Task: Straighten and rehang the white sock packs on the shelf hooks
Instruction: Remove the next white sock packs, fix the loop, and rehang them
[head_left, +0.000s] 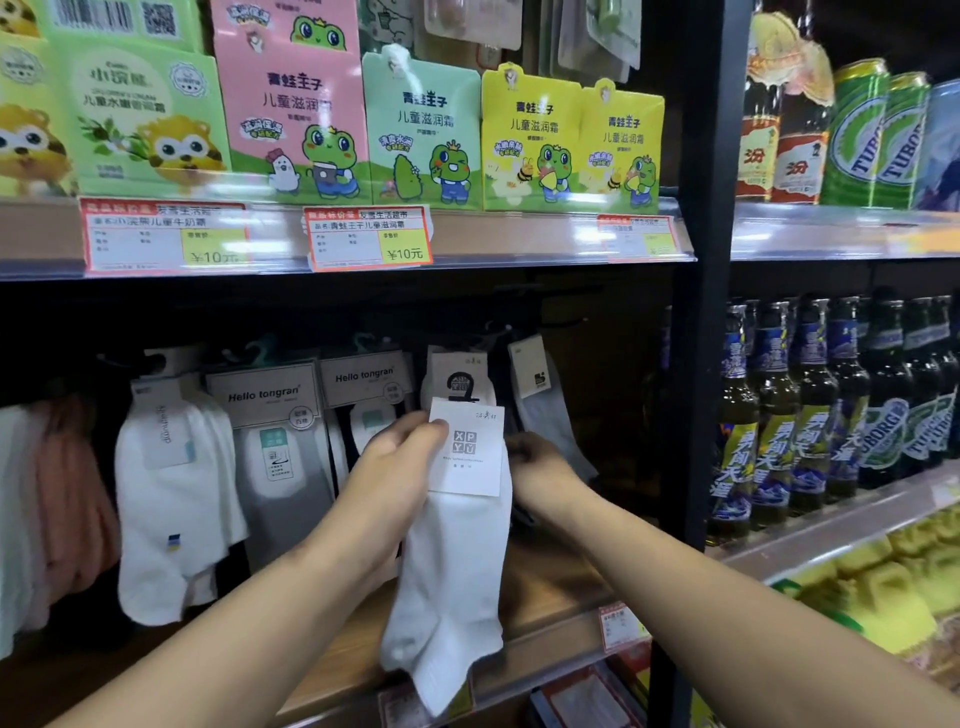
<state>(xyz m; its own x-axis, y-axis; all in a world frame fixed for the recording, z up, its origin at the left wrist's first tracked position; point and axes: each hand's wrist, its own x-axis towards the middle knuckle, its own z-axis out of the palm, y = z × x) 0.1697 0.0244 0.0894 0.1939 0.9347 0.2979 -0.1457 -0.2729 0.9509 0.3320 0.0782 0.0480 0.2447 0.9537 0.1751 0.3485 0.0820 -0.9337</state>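
**Sock pack being held off its hook, centre of frame**

Sock pack (457, 525), white with a paper header card, is hanging in the middle of the head view, in front of the lower shelf and apart from the hooks. The left hand (402, 457) is pinching the card's left edge, thumb on the front. The right hand (537, 467) is reaching in behind the card's right edge; whether it is gripping the pack I cannot tell, since the card is hiding its fingers.

Just above, another white pack (460, 382) is hanging on a hook (540, 325) under the upper shelf, with more packs (174, 483) in the left of the frame.

Judging from this, the rehanging is not yet done. To do it well, the hands should be keeping the card flat and facing outward, lining its hanger up with the hook tip, sliding it on squarely, and letting the sock drop straight.
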